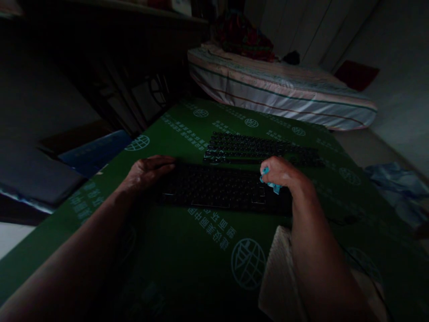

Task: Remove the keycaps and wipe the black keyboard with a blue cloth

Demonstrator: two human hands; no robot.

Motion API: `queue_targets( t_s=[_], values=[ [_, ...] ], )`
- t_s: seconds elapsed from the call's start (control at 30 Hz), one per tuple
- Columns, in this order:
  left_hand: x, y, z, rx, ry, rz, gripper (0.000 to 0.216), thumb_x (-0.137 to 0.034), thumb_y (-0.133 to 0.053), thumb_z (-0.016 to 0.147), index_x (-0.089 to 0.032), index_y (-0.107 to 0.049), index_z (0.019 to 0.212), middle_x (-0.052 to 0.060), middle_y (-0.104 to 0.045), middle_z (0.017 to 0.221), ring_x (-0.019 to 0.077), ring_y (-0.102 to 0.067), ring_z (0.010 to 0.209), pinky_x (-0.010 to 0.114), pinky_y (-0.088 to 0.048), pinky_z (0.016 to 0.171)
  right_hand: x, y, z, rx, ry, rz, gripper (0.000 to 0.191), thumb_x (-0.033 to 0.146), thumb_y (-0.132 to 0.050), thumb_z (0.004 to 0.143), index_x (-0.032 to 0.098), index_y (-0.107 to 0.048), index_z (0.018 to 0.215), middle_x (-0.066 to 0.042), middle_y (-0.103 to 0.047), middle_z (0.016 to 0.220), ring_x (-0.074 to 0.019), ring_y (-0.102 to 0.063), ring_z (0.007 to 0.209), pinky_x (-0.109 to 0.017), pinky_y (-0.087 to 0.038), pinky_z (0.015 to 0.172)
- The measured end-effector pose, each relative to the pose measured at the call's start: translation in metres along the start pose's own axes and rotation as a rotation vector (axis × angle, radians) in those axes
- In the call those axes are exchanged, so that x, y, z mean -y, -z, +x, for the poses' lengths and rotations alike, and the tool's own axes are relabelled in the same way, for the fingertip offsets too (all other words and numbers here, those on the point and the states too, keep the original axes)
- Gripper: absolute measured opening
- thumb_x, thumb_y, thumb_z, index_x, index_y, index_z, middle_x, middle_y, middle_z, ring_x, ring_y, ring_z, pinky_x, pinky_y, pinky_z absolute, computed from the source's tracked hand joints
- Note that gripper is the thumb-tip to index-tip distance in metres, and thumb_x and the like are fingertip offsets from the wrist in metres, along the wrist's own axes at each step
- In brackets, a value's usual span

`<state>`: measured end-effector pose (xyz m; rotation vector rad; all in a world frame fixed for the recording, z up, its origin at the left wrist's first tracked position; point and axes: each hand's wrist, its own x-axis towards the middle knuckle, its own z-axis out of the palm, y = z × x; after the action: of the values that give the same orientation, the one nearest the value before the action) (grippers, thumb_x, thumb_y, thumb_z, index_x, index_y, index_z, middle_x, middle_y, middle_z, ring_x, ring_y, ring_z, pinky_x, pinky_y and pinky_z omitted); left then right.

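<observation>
A black keyboard (214, 188) with its keycaps off lies on a green table. My left hand (152, 171) grips its far left corner, fingers close together and pointing right. At the right part of the keyboard, my right hand (279, 171) is closed around a small light-blue thing (276, 188), perhaps a cloth or a small tool; the fingers hide most of it. Beyond the keyboard, black keycaps (248, 146) are laid out in rows in keyboard order. Dim light blurs the fine detail.
The green tabletop (208, 250) bears white print. A beige cloth-like block (278, 273) lies under my right forearm, with a dark cable (362, 268) nearby. Behind the table stands a bed (281, 85); light-blue fabric (395, 188) lies to the right. A dark-blue seat (36, 179) is on the left.
</observation>
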<state>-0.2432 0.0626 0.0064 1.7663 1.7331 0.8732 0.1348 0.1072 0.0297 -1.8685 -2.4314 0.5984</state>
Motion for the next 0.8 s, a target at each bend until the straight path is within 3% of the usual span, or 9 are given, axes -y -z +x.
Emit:
queue_targets(
  t_s=[0.47,0.8],
  values=[
    [0.001,-0.002,-0.001,-0.065,-0.052,0.098,0.07,-0.081,-0.051,0.064,-0.023,-0.073,0.097,0.007,-0.07,0.111,0.0282,-0.064,0.107,0.037,-0.047,0.094,0.005,0.0,-0.001,-0.008,-0.005,0.015,0.015,0.01,-0.064,0.064,0.016,-0.069,0.076,-0.002,-0.067,0.065,-0.0127,-0.06,0.057,-0.019,-0.034,0.048],
    [0.01,-0.003,0.002,-0.065,-0.094,0.157,0.068,-0.073,-0.048,0.074,-0.017,-0.071,0.106,0.01,-0.067,0.115,0.0273,-0.063,0.104,0.035,-0.046,0.099,0.007,-0.002,0.002,-0.061,-0.012,-0.01,0.017,0.01,-0.063,0.065,0.018,-0.071,0.079,-0.003,-0.069,0.067,-0.0144,-0.062,0.061,-0.02,-0.036,0.05]
  ],
)
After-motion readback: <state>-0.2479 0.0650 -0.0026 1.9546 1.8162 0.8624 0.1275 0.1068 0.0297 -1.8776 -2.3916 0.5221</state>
